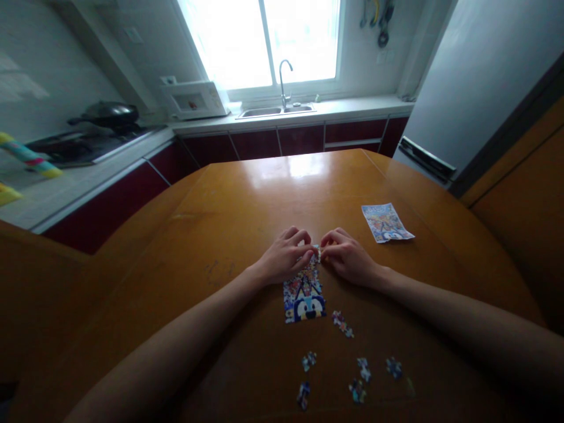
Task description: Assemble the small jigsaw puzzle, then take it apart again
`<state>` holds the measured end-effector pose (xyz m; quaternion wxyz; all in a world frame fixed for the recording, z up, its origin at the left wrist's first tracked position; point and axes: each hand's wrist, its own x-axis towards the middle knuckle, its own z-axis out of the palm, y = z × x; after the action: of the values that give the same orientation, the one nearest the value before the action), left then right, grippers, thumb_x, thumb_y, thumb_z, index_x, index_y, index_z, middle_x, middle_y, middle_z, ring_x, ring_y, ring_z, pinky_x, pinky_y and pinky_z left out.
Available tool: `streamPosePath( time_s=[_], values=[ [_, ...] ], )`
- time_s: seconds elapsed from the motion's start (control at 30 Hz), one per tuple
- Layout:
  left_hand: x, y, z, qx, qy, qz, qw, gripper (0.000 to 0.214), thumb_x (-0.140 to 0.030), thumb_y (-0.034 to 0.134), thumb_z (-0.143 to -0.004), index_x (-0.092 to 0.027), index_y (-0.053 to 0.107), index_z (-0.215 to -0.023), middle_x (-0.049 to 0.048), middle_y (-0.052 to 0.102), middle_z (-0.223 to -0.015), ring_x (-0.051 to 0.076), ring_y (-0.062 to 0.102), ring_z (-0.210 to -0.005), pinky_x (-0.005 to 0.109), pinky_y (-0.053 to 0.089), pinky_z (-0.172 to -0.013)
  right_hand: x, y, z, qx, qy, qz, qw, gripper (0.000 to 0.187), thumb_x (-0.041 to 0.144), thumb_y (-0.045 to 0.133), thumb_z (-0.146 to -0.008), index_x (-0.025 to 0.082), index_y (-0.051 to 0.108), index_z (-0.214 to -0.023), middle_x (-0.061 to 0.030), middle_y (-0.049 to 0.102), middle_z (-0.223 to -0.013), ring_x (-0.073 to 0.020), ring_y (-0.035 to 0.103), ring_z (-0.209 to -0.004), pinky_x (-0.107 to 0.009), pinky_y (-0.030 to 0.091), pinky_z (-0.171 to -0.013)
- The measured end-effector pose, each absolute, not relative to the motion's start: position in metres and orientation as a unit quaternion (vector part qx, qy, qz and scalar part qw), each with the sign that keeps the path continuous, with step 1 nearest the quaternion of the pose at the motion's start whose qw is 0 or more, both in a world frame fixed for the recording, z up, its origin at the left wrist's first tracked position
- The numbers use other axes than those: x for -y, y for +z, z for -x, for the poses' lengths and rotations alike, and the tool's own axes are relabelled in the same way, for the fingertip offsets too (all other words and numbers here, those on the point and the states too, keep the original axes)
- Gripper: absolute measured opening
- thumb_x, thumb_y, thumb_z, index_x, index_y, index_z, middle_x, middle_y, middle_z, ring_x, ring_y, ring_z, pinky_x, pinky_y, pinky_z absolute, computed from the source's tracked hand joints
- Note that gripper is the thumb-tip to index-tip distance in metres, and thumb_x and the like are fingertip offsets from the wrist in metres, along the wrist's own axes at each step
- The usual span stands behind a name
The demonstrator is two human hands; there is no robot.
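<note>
Colourful puzzle (305, 301), top under left hand (285, 257), right hand (349, 257) pinching blurred piece (318, 252)

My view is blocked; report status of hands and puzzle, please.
Left hand on puzzle top edge. Right hand pinches piece there. Loose pieces nearby, none blocking.

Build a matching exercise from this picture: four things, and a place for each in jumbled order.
Things:
1 puzzle
2 loose pieces
3 leaflet
4 tap

Places:
A right side of the table
B at the sink by the window
C near edge of the table
D middle of the table

Pairs: 1-D; 2-C; 3-A; 4-B
</note>
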<state>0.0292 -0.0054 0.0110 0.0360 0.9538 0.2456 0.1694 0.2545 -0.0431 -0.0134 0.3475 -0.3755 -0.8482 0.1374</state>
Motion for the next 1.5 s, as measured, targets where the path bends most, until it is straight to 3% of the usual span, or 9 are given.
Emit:
streamPosePath(
  time_s=[0.27,0.5,1.2,1.5],
  values=[
    [0.0074,0.0125,-0.0286,-0.255,0.182,-0.949,0.039,0.026,-0.029,0.042,-0.099,-0.024,0.067,-0.106,0.0071,0.055,-0.102,0.023,0.043,-0.099,0.040,0.039,-0.093,0.0435,-0.0111,-0.2552,0.846,0.145,0.379,0.347,0.023,0.004,0.059,-0.082,0.022,0.072,-0.075,-0.0056,0.063,-0.094,-0.0208,0.052,-0.093,-0.037,0.047,-0.084],
    [0.0062,0.0101,-0.0269,-0.240,0.184,-0.953,0.036,0.018,-0.018,0.056,-0.083,-0.023,0.067,-0.097,0.0060,0.056,-0.101,0.024,0.043,-0.098,0.040,0.039,-0.091,0.0435,-0.0107,-0.2544,0.843,0.148,0.381,0.349,0.024,0.003,0.059,-0.081,0.022,0.072,-0.075,-0.0057,0.063,-0.093,-0.0210,0.052,-0.093,-0.037,0.047,-0.082],
    [0.0020,0.0052,-0.0243,-0.227,0.194,-0.953,0.054,0.023,-0.013,0.057,-0.080,-0.026,0.071,-0.092,0.0051,0.055,-0.100,0.023,0.044,-0.098,0.040,0.040,-0.090,0.0425,-0.0093,-0.2542,0.832,0.192,0.389,0.347,0.032,-0.006,0.053,-0.075,0.021,0.070,-0.075,-0.0054,0.063,-0.095,-0.0211,0.052,-0.097,-0.038,0.046,-0.087],
    [0.0041,0.0075,-0.0249,-0.230,0.234,-0.943,0.048,0.023,-0.011,0.054,-0.079,-0.023,0.069,-0.091,0.0053,0.055,-0.095,0.022,0.045,-0.094,0.038,0.042,-0.086,0.0339,-0.0146,-0.2579,0.746,0.242,0.432,0.445,0.029,-0.001,0.049,-0.081,0.020,0.069,-0.073,-0.0048,0.063,-0.086,-0.0193,0.057,-0.089,-0.036,0.046,-0.083]
  ],
)
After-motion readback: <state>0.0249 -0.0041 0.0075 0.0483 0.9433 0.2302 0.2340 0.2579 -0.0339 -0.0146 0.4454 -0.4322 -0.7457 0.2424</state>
